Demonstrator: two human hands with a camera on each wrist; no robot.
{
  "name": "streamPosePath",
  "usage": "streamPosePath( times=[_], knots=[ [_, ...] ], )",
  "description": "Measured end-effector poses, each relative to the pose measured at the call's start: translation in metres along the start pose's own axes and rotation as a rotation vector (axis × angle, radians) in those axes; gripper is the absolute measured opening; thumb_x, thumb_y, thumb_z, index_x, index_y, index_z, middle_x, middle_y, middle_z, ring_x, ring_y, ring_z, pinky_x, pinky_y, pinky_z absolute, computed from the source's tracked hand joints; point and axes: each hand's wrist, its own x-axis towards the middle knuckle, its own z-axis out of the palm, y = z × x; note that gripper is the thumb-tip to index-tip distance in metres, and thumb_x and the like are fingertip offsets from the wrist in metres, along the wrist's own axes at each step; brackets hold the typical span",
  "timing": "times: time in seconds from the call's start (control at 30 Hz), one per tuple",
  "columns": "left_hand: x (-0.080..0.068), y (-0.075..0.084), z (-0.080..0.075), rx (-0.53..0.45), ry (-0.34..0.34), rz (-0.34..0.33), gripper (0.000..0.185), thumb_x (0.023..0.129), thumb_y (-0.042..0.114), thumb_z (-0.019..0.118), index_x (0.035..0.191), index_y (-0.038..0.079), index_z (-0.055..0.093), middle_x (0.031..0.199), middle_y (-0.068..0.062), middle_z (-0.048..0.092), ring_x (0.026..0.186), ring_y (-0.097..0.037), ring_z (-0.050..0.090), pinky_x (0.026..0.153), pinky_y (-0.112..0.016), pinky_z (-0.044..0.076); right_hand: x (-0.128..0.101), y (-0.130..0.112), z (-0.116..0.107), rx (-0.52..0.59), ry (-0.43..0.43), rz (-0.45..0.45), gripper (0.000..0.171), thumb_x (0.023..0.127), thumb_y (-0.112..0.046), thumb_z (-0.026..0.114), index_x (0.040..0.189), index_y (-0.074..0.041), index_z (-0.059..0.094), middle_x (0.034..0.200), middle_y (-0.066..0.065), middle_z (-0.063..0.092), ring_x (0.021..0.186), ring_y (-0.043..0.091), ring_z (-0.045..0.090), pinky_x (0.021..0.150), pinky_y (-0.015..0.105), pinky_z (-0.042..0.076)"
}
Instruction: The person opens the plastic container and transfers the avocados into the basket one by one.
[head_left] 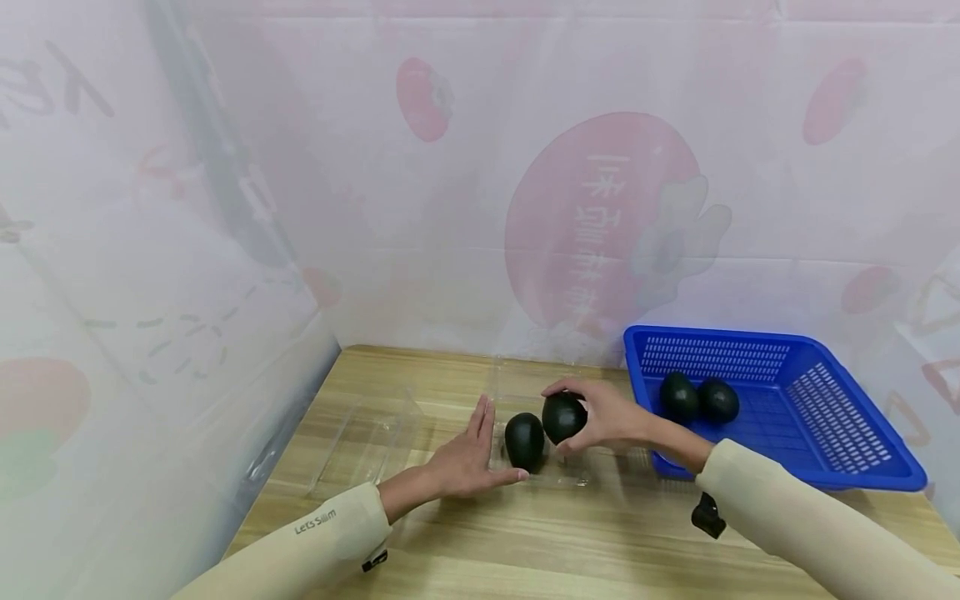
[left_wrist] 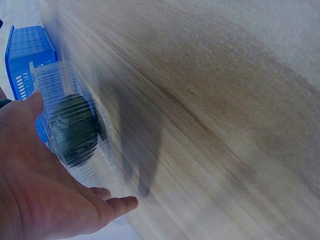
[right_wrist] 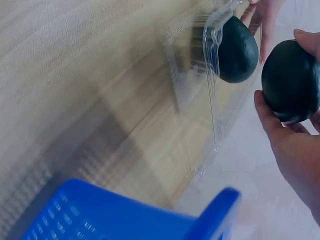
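Right hand (head_left: 611,414) grips avocado (head_left: 564,417) over clear tray (head_left: 558,475); left hand (head_left: 468,458) flat, fingers straight, against tray; blue basket (head_left: 817,417) just right.

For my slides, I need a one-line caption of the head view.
Right hand holds a dark avocado over a clear tray; left hand steadies it.

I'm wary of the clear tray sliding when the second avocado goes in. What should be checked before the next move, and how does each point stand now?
1. Right hand grips the avocado firmly: ok.
2. Left hand, fingers straight, steadies the clear tray: ok.
3. First avocado in tray sits settled: ok.
4. Free room in the tray beside it: cannot tell, plastic is transparent.
5. Blue basket, holding two more avocados, stands apart from the tray: ok.
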Motion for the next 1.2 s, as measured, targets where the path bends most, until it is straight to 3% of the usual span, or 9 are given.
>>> streamPosePath(
  times=[0.1, 0.3, 0.53, 0.63, 0.83, 1.07, 1.2],
  knots=[
    [0.0, 0.0, 0.0, -0.003, 0.001, 0.0, 0.125, 0.093, 0.076, 0.063, 0.168, -0.005, 0.004, 0.176, -0.025, -0.002, 0.134, -0.042, 0.059, 0.083, -0.043, 0.06, -0.001, 0.0, -0.005, -0.001, 0.009, 0.017, 0.075, 0.072, -0.029, 0.097, 0.138, -0.013, 0.066, 0.133, 0.008, 0.07, 0.109, 0.022, 0.068, 0.09, 0.037, 0.056],
    [0.001, 0.001, 0.0, 0.001, -0.004, 0.002, 0.123, 0.094, 0.074, 0.063, 0.168, -0.005, 0.004, 0.176, -0.025, -0.003, 0.134, -0.043, 0.059, 0.084, -0.044, 0.06, -0.004, 0.005, -0.015, 0.012, 0.03, 0.021, 0.076, 0.072, -0.03, 0.098, 0.139, -0.013, 0.066, 0.138, 0.008, 0.069, 0.124, 0.031, 0.065, 0.108, 0.058, 0.05],
    [0.0, 0.001, 0.0, -0.013, 0.002, 0.004, 0.124, 0.093, 0.074, 0.064, 0.168, -0.004, 0.004, 0.176, -0.025, -0.002, 0.136, -0.043, 0.058, 0.079, -0.041, 0.06, -0.01, 0.012, -0.029, 0.014, 0.042, 0.022, 0.075, 0.077, -0.031, 0.096, 0.142, -0.013, 0.065, 0.145, 0.013, 0.065, 0.135, 0.041, 0.058, 0.11, 0.066, 0.045],
    [0.002, -0.003, 0.004, -0.017, 0.009, 0.001, 0.125, 0.093, 0.076, 0.063, 0.169, -0.002, 0.002, 0.177, -0.022, -0.004, 0.134, -0.042, 0.059, 0.074, -0.038, 0.059, -0.013, 0.016, -0.036, 0.034, 0.04, 0.026, 0.074, 0.078, -0.028, 0.095, 0.144, -0.013, 0.064, 0.147, 0.013, 0.063, 0.137, 0.039, 0.057, 0.111, 0.064, 0.045],
    [0.009, -0.014, 0.017, -0.026, 0.029, 0.006, 0.128, 0.09, 0.08, 0.062, 0.169, 0.0, 0.001, 0.177, -0.02, -0.006, 0.129, -0.043, 0.062, 0.064, -0.033, 0.053, -0.019, 0.024, -0.046, 0.059, 0.055, 0.023, 0.073, 0.08, -0.021, 0.094, 0.144, -0.01, 0.063, 0.144, 0.014, 0.064, 0.126, 0.033, 0.063, 0.102, 0.042, 0.056],
    [0.005, -0.008, 0.011, -0.028, 0.02, 0.017, 0.127, 0.091, 0.081, 0.059, 0.169, -0.003, 0.002, 0.177, -0.023, -0.005, 0.128, -0.045, 0.062, 0.06, -0.03, 0.051, -0.026, 0.034, -0.06, 0.095, 0.065, 0.031, 0.073, 0.079, -0.019, 0.094, 0.144, -0.01, 0.062, 0.139, 0.015, 0.064, 0.111, 0.025, 0.068, 0.085, 0.033, 0.06],
    [0.001, -0.002, 0.004, -0.03, 0.009, 0.019, 0.125, 0.093, 0.077, 0.061, 0.168, -0.005, 0.003, 0.176, -0.025, -0.003, 0.131, -0.045, 0.061, 0.062, -0.031, 0.052, -0.029, 0.04, -0.068, 0.081, 0.074, 0.05, 0.074, 0.079, -0.019, 0.095, 0.145, -0.014, 0.062, 0.138, 0.012, 0.064, 0.111, 0.024, 0.067, 0.086, 0.033, 0.059]
  ],
)
